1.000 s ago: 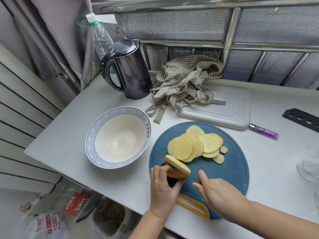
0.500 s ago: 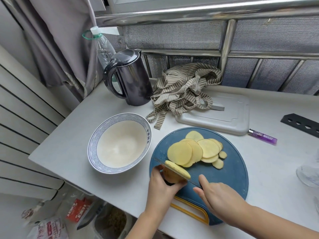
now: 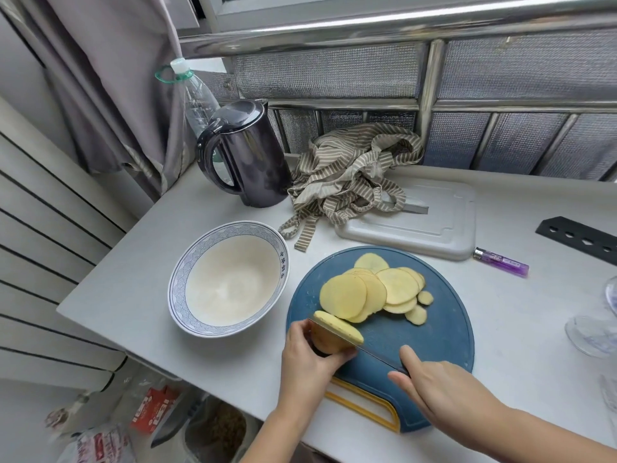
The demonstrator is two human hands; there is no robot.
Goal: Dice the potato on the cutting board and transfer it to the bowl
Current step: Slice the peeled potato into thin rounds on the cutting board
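Now, left hand (image 3: 307,365) gripping potato (image 3: 329,342) — knife (image 3: 380,357) mid-slice.

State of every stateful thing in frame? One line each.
Brown-skinned potato end: gripped by left hand, partly sliced.
Dark-bladed kitchen knife: held by right hand, blade in potato end.
Pale yellow potato slices: piled on blue round cutting board, undiced.
White blue-rimmed ceramic bowl: empty.
Black electric kettle: lid shut.
Clear plastic bottle: capped.

The right hand (image 3: 447,392) hides the dark knife's (image 3: 377,357) handle, the left hand (image 3: 307,365) the brown-skinned potato stub's (image 3: 330,340) base; the right edge crops a clear glass (image 3: 594,332).
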